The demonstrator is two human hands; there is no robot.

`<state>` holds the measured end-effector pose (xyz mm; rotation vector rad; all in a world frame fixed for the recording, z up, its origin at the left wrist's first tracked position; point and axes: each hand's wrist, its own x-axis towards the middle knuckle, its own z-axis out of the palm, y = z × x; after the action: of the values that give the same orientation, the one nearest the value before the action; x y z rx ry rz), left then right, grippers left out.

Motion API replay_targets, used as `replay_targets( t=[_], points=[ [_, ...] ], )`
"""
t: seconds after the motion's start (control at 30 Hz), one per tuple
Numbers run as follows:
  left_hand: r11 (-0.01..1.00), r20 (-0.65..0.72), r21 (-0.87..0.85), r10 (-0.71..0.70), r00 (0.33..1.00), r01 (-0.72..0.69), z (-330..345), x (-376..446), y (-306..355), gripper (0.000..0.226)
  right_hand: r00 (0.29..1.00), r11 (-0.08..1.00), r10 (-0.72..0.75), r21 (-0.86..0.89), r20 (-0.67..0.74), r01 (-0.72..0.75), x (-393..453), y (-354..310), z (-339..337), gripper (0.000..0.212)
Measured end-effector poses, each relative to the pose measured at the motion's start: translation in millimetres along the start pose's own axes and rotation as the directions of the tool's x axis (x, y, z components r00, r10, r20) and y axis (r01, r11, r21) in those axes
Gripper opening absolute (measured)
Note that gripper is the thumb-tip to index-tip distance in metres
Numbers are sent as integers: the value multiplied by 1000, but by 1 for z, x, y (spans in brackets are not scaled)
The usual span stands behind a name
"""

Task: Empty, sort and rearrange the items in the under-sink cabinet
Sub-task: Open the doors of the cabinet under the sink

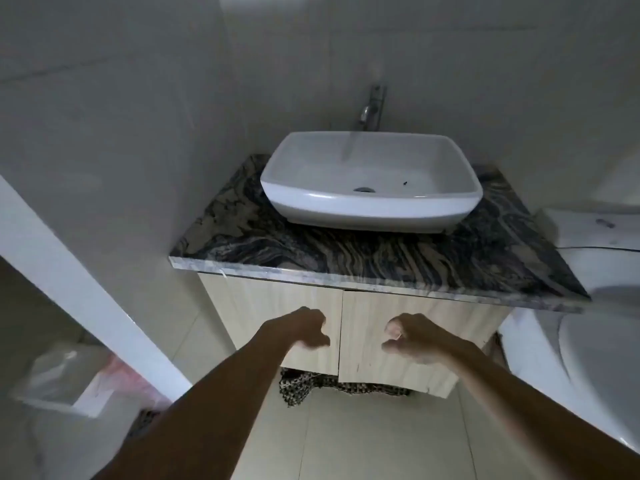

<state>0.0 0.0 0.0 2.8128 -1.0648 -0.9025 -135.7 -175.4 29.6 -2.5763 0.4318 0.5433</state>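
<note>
The under-sink cabinet [346,327] stands directly ahead of both hands, below the dark veined counter [346,258] that carries the white basin [370,178]. Its two pale wood-grain doors meet at a vertical seam that runs between the hands, so the left door [277,306] lies just behind the left hand [304,329] and the right door [450,362] just behind the right hand [412,337]. Each grip is half curled and empty, fingers bent toward the seam, thumb apart; whether either one touches its door I cannot tell. Both hands look about equally near the inner door edges, which run upright, so the likely next move is a pull outward from the seam, each hand taking its own door.

The doors look shut or nearly so, with a thin gap at the seam and no handles visible. The bottom edge of the right door appears chipped. Beneath the cabinet, below both grips, a dark-and-light patterned cloth [311,386] lies bunched on the tiled floor [381,445]. The contents are hidden.
</note>
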Motion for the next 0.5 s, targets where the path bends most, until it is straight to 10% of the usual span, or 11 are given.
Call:
replay_targets(
  t=[0.1,0.23,0.5],
  points=[
    [995,14,-18,-99,995,100,29,18,-17,68,999,999,-21,-35,-28,20,23,7,31,47],
    [992,-349,94,-46,936,84,62,65,-45,70,938,971,-228,-138,-260,197,84,7,75,39],
    [987,-759,158,142,636,-32,137,158,-79,52,547,770,-598,-610,-586,189,194,-4,122,46]
  ],
)
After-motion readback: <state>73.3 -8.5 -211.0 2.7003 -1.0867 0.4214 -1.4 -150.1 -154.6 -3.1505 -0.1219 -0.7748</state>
